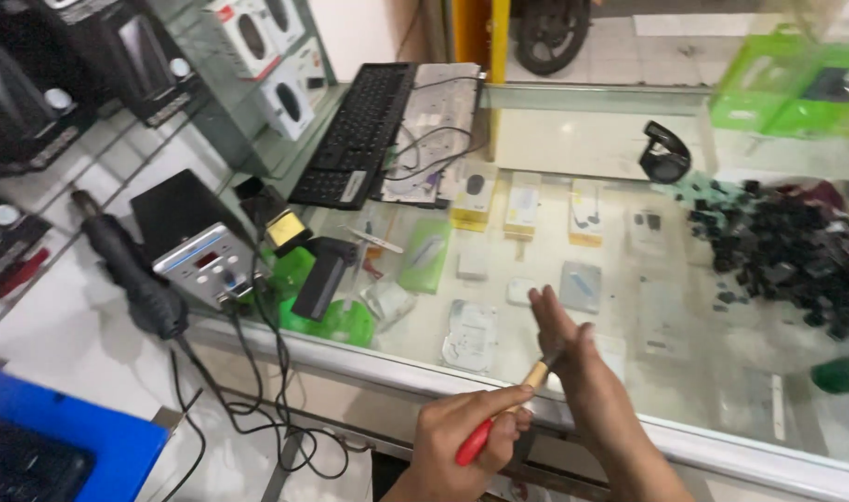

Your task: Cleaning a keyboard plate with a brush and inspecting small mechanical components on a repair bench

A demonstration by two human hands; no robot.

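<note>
My left hand (466, 429) grips a small brush (504, 407) with a red handle and a tan ferrule. The brush tip rests against the palm of my right hand (570, 351), which is held out flat with its fingers straight and holds nothing. Both hands hover over the front edge of a glass display counter (722, 372). A pile of black keycaps (792, 256) lies on the glass to the right, apart from both hands.
A black keyboard (355, 130) and a stripped keyboard panel (438, 130) lean at the back. A hot-air station (201, 256), its black wand (127, 265) and loose cables (257, 409) sit left. Green boxes (787, 84) stand back right. Small packaged items show under the glass.
</note>
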